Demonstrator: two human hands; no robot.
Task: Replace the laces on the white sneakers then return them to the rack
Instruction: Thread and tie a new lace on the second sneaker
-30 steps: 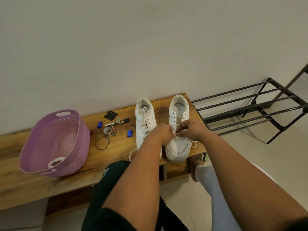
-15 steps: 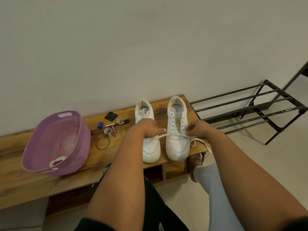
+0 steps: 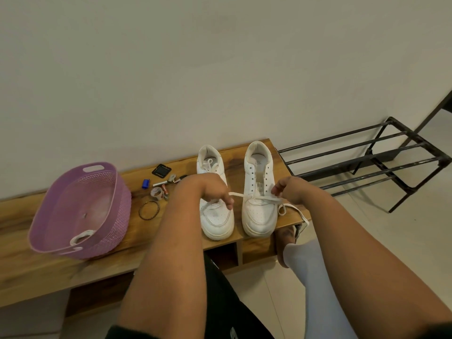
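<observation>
A purple basket point(image 3: 80, 211) sits on the wooden bench point(image 3: 29, 270). Near it lie a bangle point(image 3: 149, 209), tape roll point(image 3: 157, 193), blue cap point(image 3: 145, 184), battery point(image 3: 165, 190) and black square point(image 3: 161, 170).

Middle of left white sneaker point(image 3: 215, 216) covered by left hand point(image 3: 208, 189). Small clutter beside blue cap point(image 3: 145, 183) too small to be identified. Black metal shoe rack point(image 3: 367, 162) cut off at right edge. Lace end hidden inside right hand point(image 3: 292, 192).
</observation>
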